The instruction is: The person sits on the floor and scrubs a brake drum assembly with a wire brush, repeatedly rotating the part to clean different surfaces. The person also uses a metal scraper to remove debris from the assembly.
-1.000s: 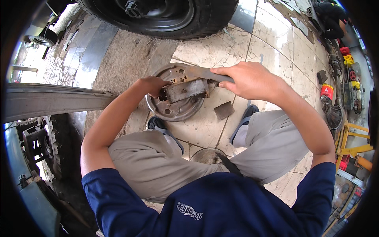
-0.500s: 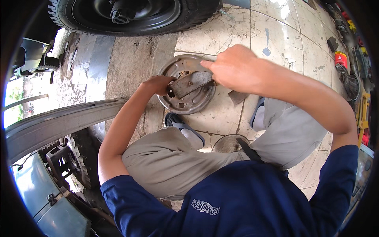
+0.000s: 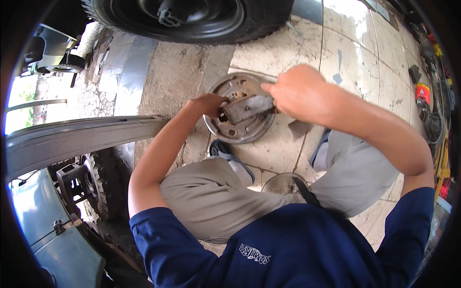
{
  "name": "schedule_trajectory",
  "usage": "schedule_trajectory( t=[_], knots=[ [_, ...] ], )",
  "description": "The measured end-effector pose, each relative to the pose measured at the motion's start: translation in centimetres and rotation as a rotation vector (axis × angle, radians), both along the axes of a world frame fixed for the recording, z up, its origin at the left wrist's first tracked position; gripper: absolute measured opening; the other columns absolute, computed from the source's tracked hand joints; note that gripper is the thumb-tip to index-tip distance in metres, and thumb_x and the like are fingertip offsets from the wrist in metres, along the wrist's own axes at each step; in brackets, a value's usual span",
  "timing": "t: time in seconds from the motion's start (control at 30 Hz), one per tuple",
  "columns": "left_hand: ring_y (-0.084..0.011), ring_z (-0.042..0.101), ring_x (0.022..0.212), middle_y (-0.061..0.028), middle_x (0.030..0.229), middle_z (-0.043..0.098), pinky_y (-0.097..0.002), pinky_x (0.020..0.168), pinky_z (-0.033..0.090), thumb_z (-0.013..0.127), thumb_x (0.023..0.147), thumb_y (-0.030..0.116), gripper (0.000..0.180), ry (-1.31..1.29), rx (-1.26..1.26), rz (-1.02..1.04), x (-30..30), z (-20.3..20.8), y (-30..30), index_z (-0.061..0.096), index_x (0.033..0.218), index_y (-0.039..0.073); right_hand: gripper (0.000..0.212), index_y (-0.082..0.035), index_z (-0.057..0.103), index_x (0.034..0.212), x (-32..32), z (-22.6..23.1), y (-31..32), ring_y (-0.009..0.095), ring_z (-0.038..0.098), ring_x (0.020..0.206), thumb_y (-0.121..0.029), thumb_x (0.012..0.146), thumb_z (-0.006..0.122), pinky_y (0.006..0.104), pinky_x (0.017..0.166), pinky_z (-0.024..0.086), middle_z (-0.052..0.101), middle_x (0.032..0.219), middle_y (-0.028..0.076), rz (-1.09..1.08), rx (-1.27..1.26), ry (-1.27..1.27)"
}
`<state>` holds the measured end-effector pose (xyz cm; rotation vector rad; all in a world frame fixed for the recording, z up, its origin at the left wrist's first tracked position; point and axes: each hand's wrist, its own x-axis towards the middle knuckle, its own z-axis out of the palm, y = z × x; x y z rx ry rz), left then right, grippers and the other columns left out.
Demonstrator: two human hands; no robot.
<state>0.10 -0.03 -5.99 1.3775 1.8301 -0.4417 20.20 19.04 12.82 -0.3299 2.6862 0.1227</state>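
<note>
A round, rusty brake backing plate [image 3: 241,136] lies on the floor in front of me. Above it I hold a worn grey brake shoe [image 3: 248,110], tilted with its right end farther away. My left hand [image 3: 209,105] is closed around the shoe's left end, near the plate's left rim. At the other end, my right hand [image 3: 298,92] grips it with curled fingers. The right fingertips are partly hidden behind the hand.
A large black tyre [image 3: 187,29] stands at the far side. A grey metal beam [image 3: 86,139] comes in from the left. By my feet lie a dark flat square piece [image 3: 300,128] and a round metal lid-like object [image 3: 278,183]. A red can [image 3: 422,92] stands at right.
The whole view has shifted, so the scene sits farther right and slightly lower. My right hand has come a little nearer relative to the plate; both hands keep their hold on the brake shoe.
</note>
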Motion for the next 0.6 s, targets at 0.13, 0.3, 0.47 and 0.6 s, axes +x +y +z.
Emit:
schedule_trajectory(
  t=[0.13,0.3,0.47,0.6],
  knots=[
    [-0.033,0.063,0.113,-0.0133,0.122,0.066,-0.0421,0.095,0.05,0.075,0.077,0.027,0.07,0.046,-0.031,-0.002,0.3,0.7,0.4,0.048,0.142,0.024,0.052,-0.009,0.056,0.136,-0.5,-1.3,-0.1,0.026,0.07,0.07,-0.012,0.084,0.058,0.0385,0.059,0.054,0.07,0.073,0.011,0.012,0.024,0.026],
    [-0.0328,0.063,0.112,-0.0151,0.118,0.067,-0.0429,0.094,0.05,0.074,0.077,0.025,0.07,0.035,-0.014,0.011,0.4,0.8,0.2,0.048,0.142,0.025,0.057,-0.01,0.054,0.138,-0.2,1.2,0.4,0.026,0.07,0.072,-0.007,0.081,0.057,0.0387,0.06,0.054,0.07,0.076,0.011,-0.026,-0.008,-0.038],
    [-0.0321,0.065,0.109,-0.0146,0.112,0.069,-0.0422,0.091,0.051,0.073,0.075,0.024,0.068,0.05,-0.01,-0.038,0.2,0.1,0.4,0.052,0.139,0.024,0.047,-0.005,0.054,0.136,0.2,0.1,-0.4,0.023,0.072,0.079,-0.014,0.09,0.058,0.0365,0.063,0.055,0.072,0.083,0.006,0.0,0.021,-0.07],
    [-0.032,0.065,0.108,-0.0145,0.111,0.069,-0.0421,0.092,0.051,0.073,0.075,0.025,0.069,0.042,-0.04,-0.048,0.1,-0.3,0.3,0.05,0.14,0.024,0.051,-0.002,0.052,0.137,1.4,3.0,-1.5,0.023,0.072,0.078,-0.014,0.088,0.058,0.0354,0.063,0.055,0.072,0.084,0.006,0.002,0.068,-0.138]
  ],
)
